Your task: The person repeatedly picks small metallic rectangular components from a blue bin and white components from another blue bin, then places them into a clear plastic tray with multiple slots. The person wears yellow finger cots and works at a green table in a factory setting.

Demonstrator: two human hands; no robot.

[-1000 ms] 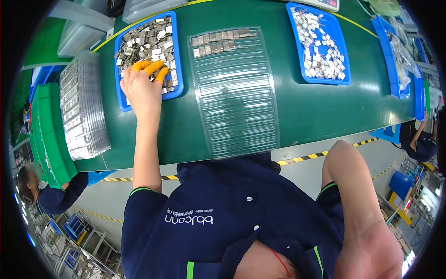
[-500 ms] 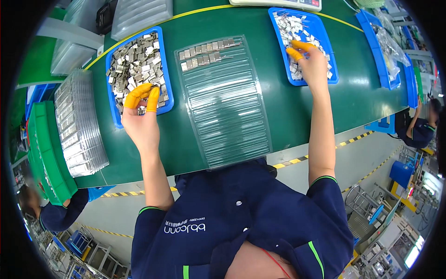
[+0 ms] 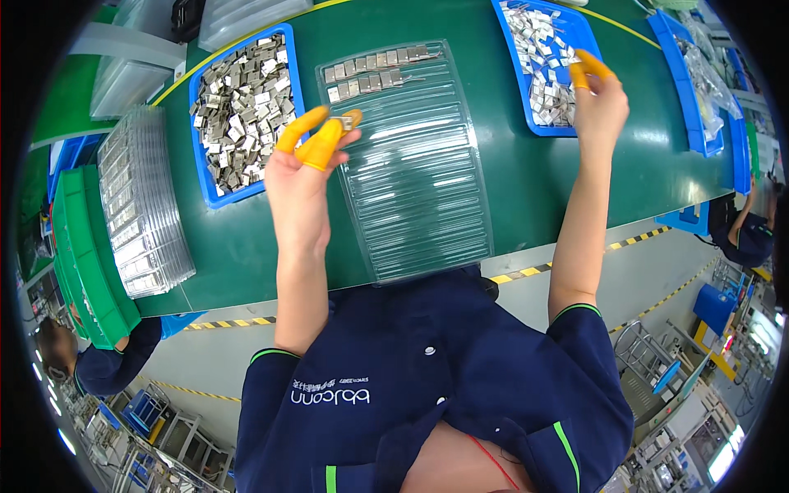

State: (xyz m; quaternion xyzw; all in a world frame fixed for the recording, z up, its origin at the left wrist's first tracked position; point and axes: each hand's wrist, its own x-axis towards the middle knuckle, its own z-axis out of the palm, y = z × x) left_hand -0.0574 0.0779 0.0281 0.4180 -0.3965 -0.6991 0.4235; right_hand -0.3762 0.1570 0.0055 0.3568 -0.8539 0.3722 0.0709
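Note:
My left hand (image 3: 306,174), in yellow finger cots, is above the left edge of a clear ribbed plastic tray (image 3: 415,193). Its fingers pinch a small silver metal piece (image 3: 347,122). Two rows of similar metal pieces (image 3: 376,61) lie in the tray's far slots. To the right, my right hand (image 3: 602,111) hovers at the near right edge of a blue bin (image 3: 535,129) holding small white-and-metal pieces (image 3: 549,97). The thumb and index finger there, also in yellow cots, are close together; what lies between them is too small to make out.
A second blue bin (image 3: 293,57), full of loose metal pieces, stands left of the tray. Farther left are stacked clear trays (image 3: 144,201) and a green bin (image 3: 90,255). More blue bins (image 3: 686,90) line the right side. Co-workers sit at both sides.
My left hand has moved right from the left bin to the tray, carrying a metal piece. My right hand has shifted right, from over the bin's contents to its edge.

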